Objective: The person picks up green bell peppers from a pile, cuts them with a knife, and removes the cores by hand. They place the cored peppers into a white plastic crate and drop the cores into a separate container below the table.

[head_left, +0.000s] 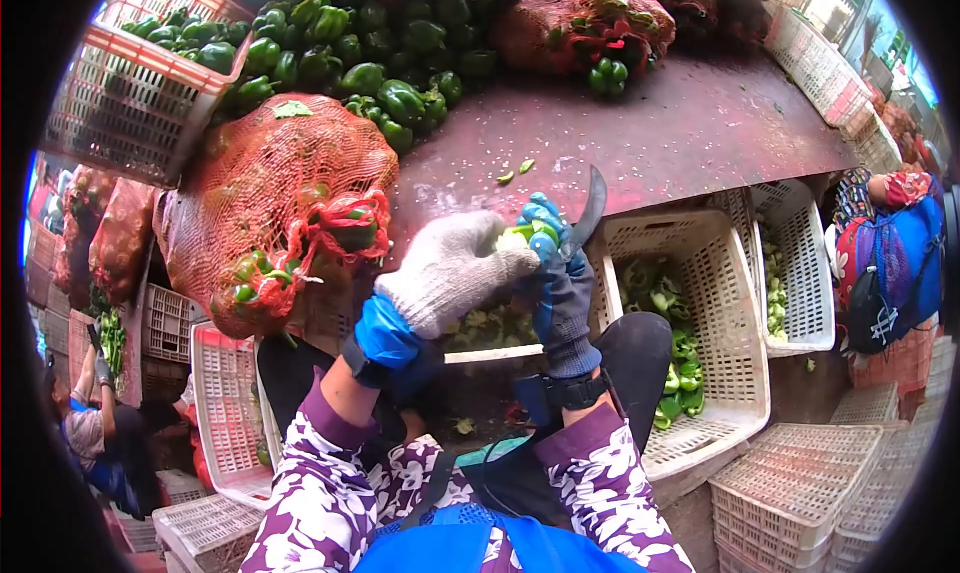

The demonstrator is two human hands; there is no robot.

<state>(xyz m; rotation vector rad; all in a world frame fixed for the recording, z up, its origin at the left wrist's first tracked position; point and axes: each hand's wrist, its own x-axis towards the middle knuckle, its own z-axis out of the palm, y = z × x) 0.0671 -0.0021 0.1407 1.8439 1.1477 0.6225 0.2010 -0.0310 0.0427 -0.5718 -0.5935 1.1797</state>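
Apparently a trimming or coring cut is in hand: the left hand (445, 270), in whitish knit with a crinkled blue cuff (388, 335), pinches a pale green, ragged-edged pepper piece (514, 240). The piece sits between both hands; the right hand (556, 241), in smooth blue rubber coating, has its grip wrapped round a knife with a dark, hooked metal blade (596, 201), its handle hidden. The next move seems to call for a steady pinch, fingertips clear of the edge. Just beyond, slim green slivers (527, 166) lie on the worn, dark red bench (640, 138). To the right, a perforated white plastic crate (722, 325) holds glossy cut green peppers (688, 378). Farther left, a bulging red mesh sack (285, 188) slumps beside heaped, lobed whole green peppers (402, 102).
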